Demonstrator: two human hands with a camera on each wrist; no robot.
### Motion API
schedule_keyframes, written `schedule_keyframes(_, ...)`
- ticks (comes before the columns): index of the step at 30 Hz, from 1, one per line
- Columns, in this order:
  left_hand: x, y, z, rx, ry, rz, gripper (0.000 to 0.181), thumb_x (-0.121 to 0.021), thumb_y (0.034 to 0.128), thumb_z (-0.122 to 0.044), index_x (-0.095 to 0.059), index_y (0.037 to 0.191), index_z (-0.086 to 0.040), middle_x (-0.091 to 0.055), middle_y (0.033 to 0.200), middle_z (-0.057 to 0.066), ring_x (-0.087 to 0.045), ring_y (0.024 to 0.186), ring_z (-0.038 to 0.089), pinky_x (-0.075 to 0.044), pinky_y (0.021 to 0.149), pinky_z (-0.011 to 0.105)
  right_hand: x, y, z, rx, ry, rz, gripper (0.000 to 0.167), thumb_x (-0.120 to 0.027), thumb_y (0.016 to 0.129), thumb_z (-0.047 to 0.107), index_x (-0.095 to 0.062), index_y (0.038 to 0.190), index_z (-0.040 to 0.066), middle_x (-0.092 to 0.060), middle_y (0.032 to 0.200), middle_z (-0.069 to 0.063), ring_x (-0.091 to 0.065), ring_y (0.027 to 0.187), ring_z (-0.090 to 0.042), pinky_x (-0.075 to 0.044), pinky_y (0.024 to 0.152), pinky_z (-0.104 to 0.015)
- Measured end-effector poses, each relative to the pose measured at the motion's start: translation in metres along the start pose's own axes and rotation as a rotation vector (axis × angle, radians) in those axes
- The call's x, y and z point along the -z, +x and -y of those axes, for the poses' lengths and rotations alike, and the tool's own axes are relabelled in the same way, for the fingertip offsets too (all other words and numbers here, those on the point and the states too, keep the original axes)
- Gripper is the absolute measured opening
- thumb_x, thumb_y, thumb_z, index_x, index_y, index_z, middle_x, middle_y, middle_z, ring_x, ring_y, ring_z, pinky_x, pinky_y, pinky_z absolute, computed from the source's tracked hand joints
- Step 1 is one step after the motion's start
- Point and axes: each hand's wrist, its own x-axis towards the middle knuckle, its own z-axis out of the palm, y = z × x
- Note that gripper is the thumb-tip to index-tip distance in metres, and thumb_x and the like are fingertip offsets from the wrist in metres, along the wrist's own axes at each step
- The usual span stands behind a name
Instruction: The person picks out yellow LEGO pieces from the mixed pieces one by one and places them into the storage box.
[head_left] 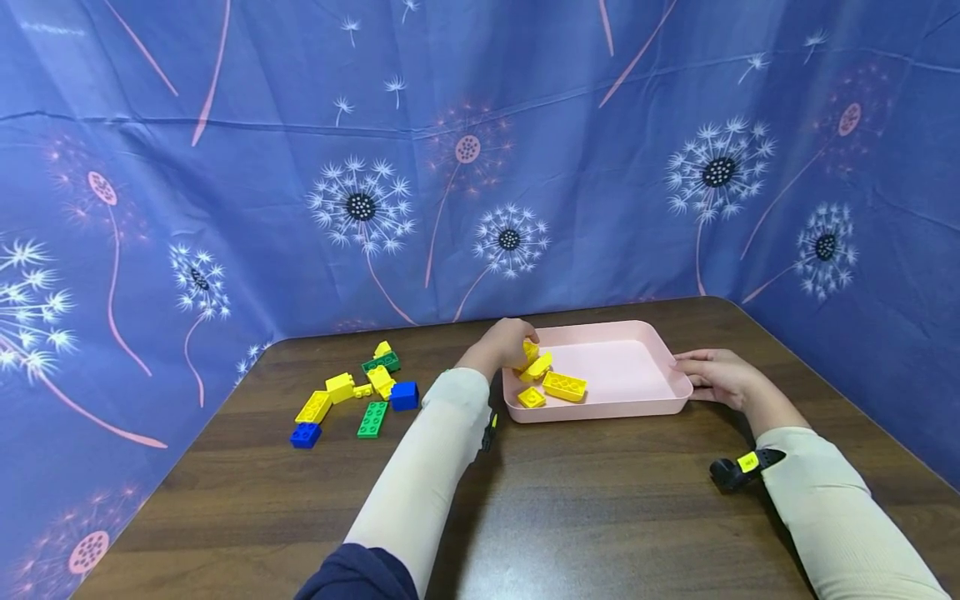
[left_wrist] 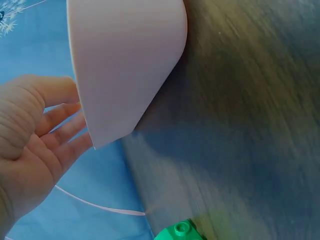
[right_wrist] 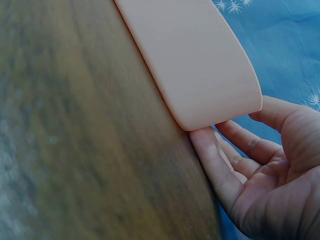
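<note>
A pink tray [head_left: 622,408] lies on the table, with several yellow bricks in its left part. My left hand [head_left: 495,346] reaches over the tray's left rim, its fingers curled at a yellow brick [head_left: 530,350]; in the left wrist view the tray wall [left_wrist: 125,65] hides the fingertips of the left hand [left_wrist: 40,130]. Below it lie a long yellow brick [head_left: 565,387] and a small square one [head_left: 532,397]. My right hand [head_left: 720,379] grips the tray's right end. In the right wrist view the right hand [right_wrist: 270,170] has its thumb and fingers around the tray corner [right_wrist: 220,100].
Left of the tray, a loose group holds yellow bricks [head_left: 313,407], green bricks [head_left: 372,419] and blue bricks [head_left: 405,396] on the wooden table [head_left: 585,517]. A green piece [left_wrist: 180,230] shows in the left wrist view. A blue patterned cloth [head_left: 600,167] hangs behind the table.
</note>
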Motion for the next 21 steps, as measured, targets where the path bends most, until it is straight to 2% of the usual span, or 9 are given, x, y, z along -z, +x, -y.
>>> schedule_keyframes(5,0.003,-0.001,-0.001,-0.005,-0.001,-0.007,0.041,-0.072,0.0824,-0.002,-0.068,0.122,-0.012,-0.065,0.121,0.005,-0.054,0.097,0.017,-0.052,0.082,0.024,0.001,-0.001,-0.001,0.01,0.003,0.009,0.043,-0.059,0.096,0.013,-0.049,0.13,-0.011,-0.071,0.09,0.001,-0.068,0.083,-0.01,-0.057,0.075,-0.033)
schedule_keyframes(10,0.008,-0.003,-0.002,-0.046,0.038,-0.028,0.039,-0.076,0.0843,-0.018,-0.068,0.121,-0.01,-0.065,0.121,0.005,-0.056,0.101,0.016,-0.049,0.088,0.027,0.0,-0.002,0.0,0.013,0.016,0.006,0.035,-0.059,0.096,0.013,-0.055,0.124,-0.007,-0.071,0.089,0.001,-0.069,0.082,-0.011,-0.057,0.075,-0.033)
schedule_keyframes(14,0.012,-0.009,-0.003,-0.078,0.073,-0.037,0.043,-0.078,0.083,-0.028,-0.068,0.121,-0.01,-0.065,0.119,0.005,-0.057,0.105,0.016,-0.047,0.094,0.03,0.0,-0.003,0.002,0.015,0.005,0.008,0.042,-0.059,0.096,0.014,-0.05,0.128,-0.012,-0.071,0.089,0.002,-0.068,0.082,-0.01,-0.057,0.075,-0.033)
schedule_keyframes(19,0.016,-0.019,-0.003,-0.111,0.065,-0.027,0.044,-0.079,0.0807,-0.028,-0.068,0.12,-0.011,-0.066,0.118,0.005,-0.056,0.102,0.016,-0.047,0.094,0.031,-0.002,-0.003,0.003,0.009,-0.02,0.008,0.054,-0.059,0.096,0.015,-0.04,0.135,-0.018,-0.071,0.09,0.002,-0.068,0.082,-0.01,-0.057,0.075,-0.033)
schedule_keyframes(21,0.017,-0.024,-0.002,-0.147,0.085,-0.031,0.045,-0.079,0.0803,-0.028,-0.069,0.12,-0.01,-0.066,0.117,0.005,-0.056,0.101,0.015,-0.046,0.093,0.03,-0.003,-0.003,0.003,0.003,-0.026,0.003,0.057,-0.059,0.096,0.015,-0.037,0.137,-0.018,-0.071,0.09,0.002,-0.068,0.082,-0.01,-0.057,0.075,-0.033)
